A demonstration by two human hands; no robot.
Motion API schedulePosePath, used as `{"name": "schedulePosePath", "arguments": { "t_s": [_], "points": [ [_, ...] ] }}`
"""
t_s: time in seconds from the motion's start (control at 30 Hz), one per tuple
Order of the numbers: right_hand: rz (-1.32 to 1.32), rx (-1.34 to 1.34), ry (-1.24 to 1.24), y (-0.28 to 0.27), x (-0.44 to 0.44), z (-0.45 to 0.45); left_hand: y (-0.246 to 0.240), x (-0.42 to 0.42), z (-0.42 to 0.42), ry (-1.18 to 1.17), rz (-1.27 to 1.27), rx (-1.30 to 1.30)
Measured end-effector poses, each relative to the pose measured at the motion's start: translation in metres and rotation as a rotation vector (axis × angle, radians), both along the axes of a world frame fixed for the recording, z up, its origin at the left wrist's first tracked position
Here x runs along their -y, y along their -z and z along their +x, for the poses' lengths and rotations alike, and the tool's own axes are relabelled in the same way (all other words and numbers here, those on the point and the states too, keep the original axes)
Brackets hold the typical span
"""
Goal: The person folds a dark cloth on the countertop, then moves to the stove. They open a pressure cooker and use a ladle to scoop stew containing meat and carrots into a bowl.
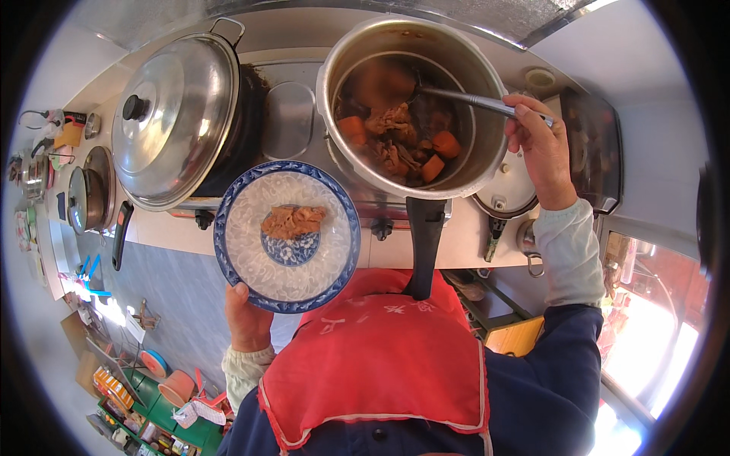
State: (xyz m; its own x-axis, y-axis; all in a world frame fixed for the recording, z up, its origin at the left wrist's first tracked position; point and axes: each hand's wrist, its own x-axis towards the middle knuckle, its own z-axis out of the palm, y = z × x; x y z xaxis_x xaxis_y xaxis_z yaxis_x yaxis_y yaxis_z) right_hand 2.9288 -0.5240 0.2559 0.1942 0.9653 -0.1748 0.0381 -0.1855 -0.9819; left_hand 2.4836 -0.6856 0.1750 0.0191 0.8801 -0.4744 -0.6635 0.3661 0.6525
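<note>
My left hand (248, 319) grips the near rim of a blue-and-white plate (302, 273), its thumb on the edge. One piece of cooked meat (292, 222) rests near the plate's middle. Above the pressure cooker pot (490, 142), my right hand (536, 137) holds the metal handle of a ladle or spoon (467, 98). The far end of this utensil is down in the pot, its bowl blurred by what looks like steam or food. Carrot chunks (446, 144) and pieces of meat (393, 122) sit in dark broth there. The pot's black handle (425, 245) points toward my red apron.
A large lidded wok (177, 119) stands on the left of the gas stove (288, 122), its handle (122, 233) jutting past the counter edge. Right of the pot lie a pressure cooker lid (505, 185) and a dark appliance (593, 148). A smaller lidded pan (85, 199) stands farther left.
</note>
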Motion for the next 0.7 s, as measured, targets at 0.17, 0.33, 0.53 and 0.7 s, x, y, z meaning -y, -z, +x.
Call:
{"name": "schedulePosePath", "arguments": {
  "t_s": [0.17, 0.33, 0.53, 0.7],
  "points": [
    [0.012, -0.005, 0.030, 0.002, 0.005, 0.010, -0.004, -0.001, 0.001, -0.038, -0.005, 0.039],
    [0.049, 0.012, 0.075, -0.004, 0.022, 0.022, -0.004, -0.001, 0.003, -0.036, 0.002, 0.010],
    [0.088, 0.017, 0.093, -0.010, 0.036, 0.033, -0.006, -0.001, 0.003, -0.027, 0.001, -0.021],
    [0.116, 0.035, 0.046, -0.011, 0.045, 0.032, -0.006, -0.002, 0.002, -0.009, 0.012, -0.014]
  ]
}}
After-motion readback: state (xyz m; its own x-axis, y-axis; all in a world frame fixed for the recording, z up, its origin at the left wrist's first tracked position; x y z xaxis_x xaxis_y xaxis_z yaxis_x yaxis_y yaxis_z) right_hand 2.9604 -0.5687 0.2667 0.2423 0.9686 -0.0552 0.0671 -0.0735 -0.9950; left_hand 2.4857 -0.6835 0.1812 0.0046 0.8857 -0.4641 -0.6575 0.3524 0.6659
